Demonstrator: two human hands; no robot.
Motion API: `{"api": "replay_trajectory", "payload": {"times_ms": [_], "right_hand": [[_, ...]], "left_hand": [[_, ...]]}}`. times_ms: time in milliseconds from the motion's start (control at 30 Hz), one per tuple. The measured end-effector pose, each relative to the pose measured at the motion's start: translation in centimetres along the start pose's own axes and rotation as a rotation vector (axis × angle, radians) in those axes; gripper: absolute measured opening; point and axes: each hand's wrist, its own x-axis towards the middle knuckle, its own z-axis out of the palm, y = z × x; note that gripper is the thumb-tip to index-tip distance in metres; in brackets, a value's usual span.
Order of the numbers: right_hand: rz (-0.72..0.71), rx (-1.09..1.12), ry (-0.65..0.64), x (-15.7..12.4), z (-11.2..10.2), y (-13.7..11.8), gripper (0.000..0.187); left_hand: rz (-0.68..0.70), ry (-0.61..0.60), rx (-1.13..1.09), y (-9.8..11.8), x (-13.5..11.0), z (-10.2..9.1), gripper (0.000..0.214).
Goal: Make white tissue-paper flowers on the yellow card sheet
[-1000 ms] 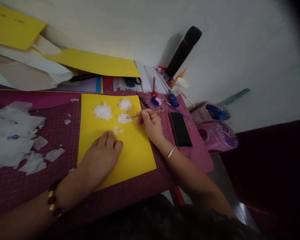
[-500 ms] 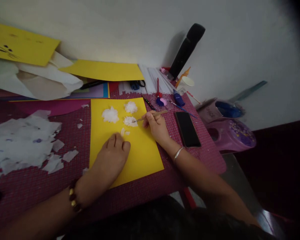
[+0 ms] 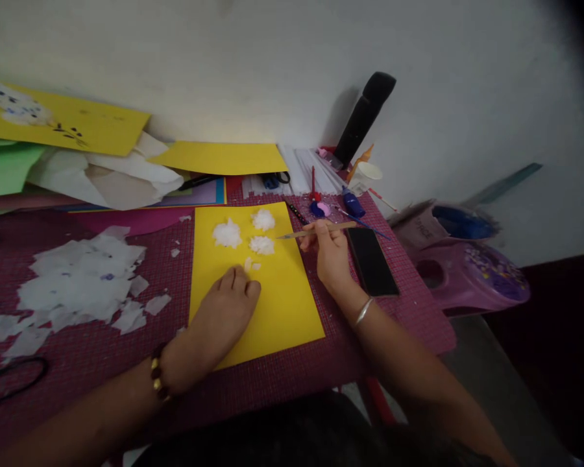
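Observation:
On the table lies a yellow sheet of paper (image 3: 282, 305) bearing three fluffy white paper clusters: one at left (image 3: 227, 233), one at top right (image 3: 263, 220) and one below that (image 3: 261, 244). Small white scraps (image 3: 253, 264) lie under the lowest cluster. My left hand (image 3: 230, 305) rests on the sheet just below these scraps, fingers curled together and their tips hidden. My right hand (image 3: 328, 253) is closed around a thin wooden stick (image 3: 294, 235) with a pointed tip. That tip is just right of the lowest cluster, apart from it.
Torn white tissue pieces (image 3: 82, 279) are heaped at left. A black phone (image 3: 374, 261) lies right of my right hand. Behind it are a blue bottle (image 3: 353, 202), a thin blue brush (image 3: 370, 224) and paint blobs (image 3: 320, 208). Folded papers (image 3: 224, 157) line the wall; a purple stool (image 3: 472, 279) stands at right.
My right hand has drawn the stick back to the right, so its tip has left the lowest cluster. My left hand stays by the scraps. The view has shifted slightly.

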Motion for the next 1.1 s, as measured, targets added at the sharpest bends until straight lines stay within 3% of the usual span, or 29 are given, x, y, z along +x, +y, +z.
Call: {"api": "replay_trajectory", "payload": {"times_ms": [100,167,233,333,400,500,567,733,900,1100], "right_hand": [[0.034,0.052,-0.042,-0.1,0.3,0.0,0.045],[0.081,0.073,-0.067,-0.3,0.6,0.1,0.045],[0.135,0.102,-0.087,-0.5,0.9,0.3,0.043],[0.191,0.173,-0.122,-0.8,1.1,0.7,0.040],[0.205,0.201,-0.149,-1.0,1.1,0.8,0.041],[0.213,0.185,-0.196,-1.1,0.9,0.9,0.039],[0.214,0.176,-0.215,-1.2,0.7,1.0,0.035],[0.214,0.166,-0.220,-1.3,0.5,1.1,0.030],[0.217,0.166,-0.202,-1.1,0.9,0.8,0.037],[0.165,0.103,-0.154,-0.5,0.5,0.2,0.041]], "left_hand": [[0.026,-0.043,-0.204,-2.9,0.5,-0.9,0.035],[0.011,-0.110,-0.500,-6.6,0.6,-2.0,0.034],[-0.090,-0.121,-0.750,-10.7,0.2,-3.3,0.037],[-0.354,-0.025,-0.680,-15.5,-1.3,-4.9,0.058],[-0.405,-0.106,-0.583,-16.9,-2.2,-5.5,0.044],[-0.307,-0.417,-0.550,-17.2,-2.6,-5.2,0.022],[-0.266,-0.523,-0.547,-16.9,-2.5,-4.5,0.017],[-0.238,-0.502,-0.589,-16.6,-3.0,-3.2,0.017],[-0.255,-0.415,-0.699,-15.8,-4.8,-2.5,0.020],[-0.231,-0.356,-0.644,-16.1,-5.5,-1.8,0.017]]}}
